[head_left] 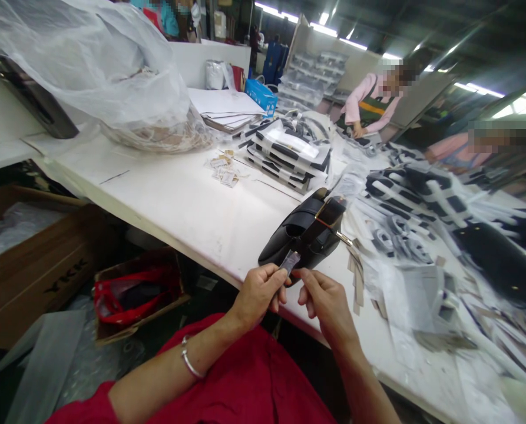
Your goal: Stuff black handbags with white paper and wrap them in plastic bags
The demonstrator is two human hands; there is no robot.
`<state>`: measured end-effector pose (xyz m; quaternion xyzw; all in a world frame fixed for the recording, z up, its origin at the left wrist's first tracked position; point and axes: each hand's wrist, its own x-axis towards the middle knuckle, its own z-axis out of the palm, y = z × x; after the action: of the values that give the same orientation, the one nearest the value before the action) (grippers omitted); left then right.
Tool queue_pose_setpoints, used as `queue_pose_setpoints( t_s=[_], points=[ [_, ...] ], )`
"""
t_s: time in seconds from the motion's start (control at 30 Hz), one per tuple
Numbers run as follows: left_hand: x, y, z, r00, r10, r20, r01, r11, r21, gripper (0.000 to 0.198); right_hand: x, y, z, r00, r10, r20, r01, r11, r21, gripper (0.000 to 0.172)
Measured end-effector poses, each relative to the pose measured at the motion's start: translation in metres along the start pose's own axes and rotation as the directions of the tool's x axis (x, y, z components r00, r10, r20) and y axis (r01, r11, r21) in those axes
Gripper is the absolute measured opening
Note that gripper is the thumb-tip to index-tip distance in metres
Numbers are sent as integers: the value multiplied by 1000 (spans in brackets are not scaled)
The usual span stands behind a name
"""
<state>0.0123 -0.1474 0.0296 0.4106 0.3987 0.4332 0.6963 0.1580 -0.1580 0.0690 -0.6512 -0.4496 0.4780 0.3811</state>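
My left hand (258, 291) and my right hand (327, 300) meet at the near edge of the white table (178, 200), fingers pinched together on a small grey strip (290, 261) held between them. Just beyond the strip lies a black leather bag (304, 232) with a brown and gold clasp (331, 212). A silver bangle is on my left wrist, over my red clothing.
Stacks of black-and-white packed pieces (289, 150) and loose ones (422, 200) cover the table's middle and right. A big clear plastic sack (103, 65) sits far left. Cardboard boxes (37, 265) stand on the floor. Two other people (371, 100) work at the far side.
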Motion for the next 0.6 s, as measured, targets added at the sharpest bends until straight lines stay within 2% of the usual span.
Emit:
queue_pose_setpoints(
  t_s=[0.13, 0.23, 0.3, 0.37, 0.47, 0.53, 0.6],
  points=[
    [0, -3, 1, 1000, 20, -4, -20, 998, 62, 42, -4, -8, 12, 986, 26, 167, -73, 957, 281, 45],
    [0, -3, 3, 998, 50, 26, -52, 993, 107, 46, -1, -8, 26, 967, 9, 255, -133, 871, 473, 44],
    [0, -6, 2, 997, 73, 29, -77, 985, 155, 45, 3, -6, 31, 955, 15, 295, -181, 820, 543, 46],
    [0, -15, -1, 994, 112, 11, -112, 965, 236, 39, 8, -3, 33, 950, 29, 311, -210, 796, 568, 46],
    [-2, -36, -10, 984, 179, 25, -174, 901, 398, 33, 14, 3, 32, 963, 24, 268, -180, 797, 577, 44],
    [-6, -51, -20, 980, 185, 70, -195, 846, 495, 30, 17, 7, 33, 974, 16, 224, -140, 823, 551, 45],
    [-13, -57, -35, 979, 121, 163, -194, 800, 568, 29, 18, 8, 32, 983, 11, 182, -99, 869, 485, 49]
  ],
)
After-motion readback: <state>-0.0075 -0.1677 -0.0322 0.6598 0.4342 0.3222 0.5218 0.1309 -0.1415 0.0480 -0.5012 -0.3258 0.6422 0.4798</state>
